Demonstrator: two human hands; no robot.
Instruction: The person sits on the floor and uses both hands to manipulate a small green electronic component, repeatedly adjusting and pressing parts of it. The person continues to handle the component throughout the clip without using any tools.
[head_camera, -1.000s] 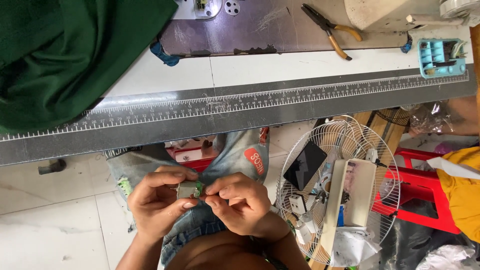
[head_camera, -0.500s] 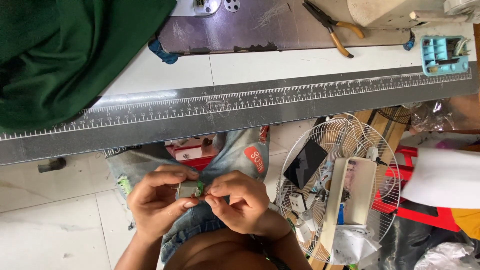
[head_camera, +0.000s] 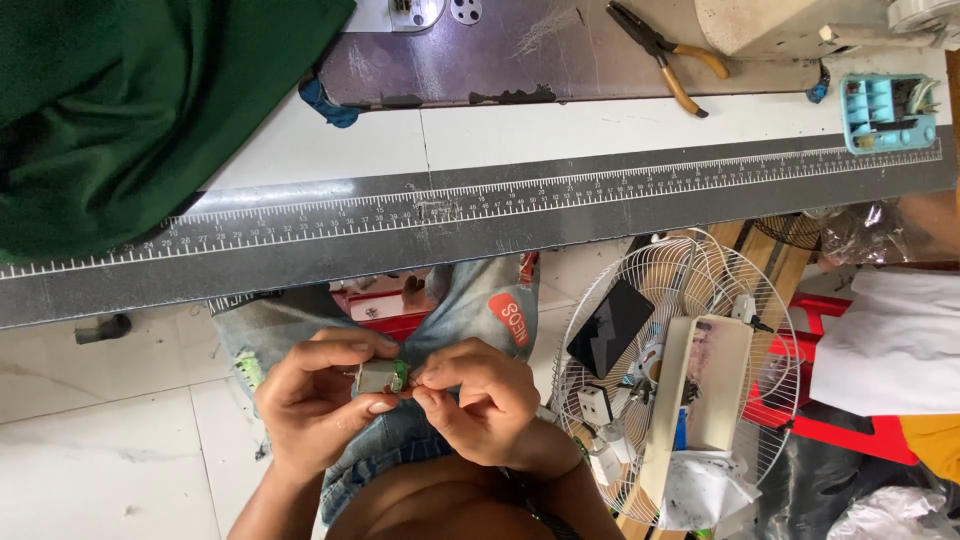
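Observation:
My left hand (head_camera: 315, 400) grips a small grey metal bobbin case (head_camera: 378, 377) wound with green thread, held over my lap just below the table edge. My right hand (head_camera: 480, 400) meets it from the right, its thumb and forefinger pinching at the green end of the piece. Both hands sit above my faded denim shorts (head_camera: 470, 300), which carry a red patch.
A white sewing table with a grey ruler strip (head_camera: 480, 215) along its front edge spans the top. Green fabric (head_camera: 140, 110) lies at its left, pliers (head_camera: 665, 55) and a light blue tray (head_camera: 885, 110) at its right. A wire fan guard (head_camera: 680, 370) holding a phone and clutter stands beside my right knee.
My hands stay on the small piece with only slight finger shifts. At the right edge, a person in white cloth has come further into view.

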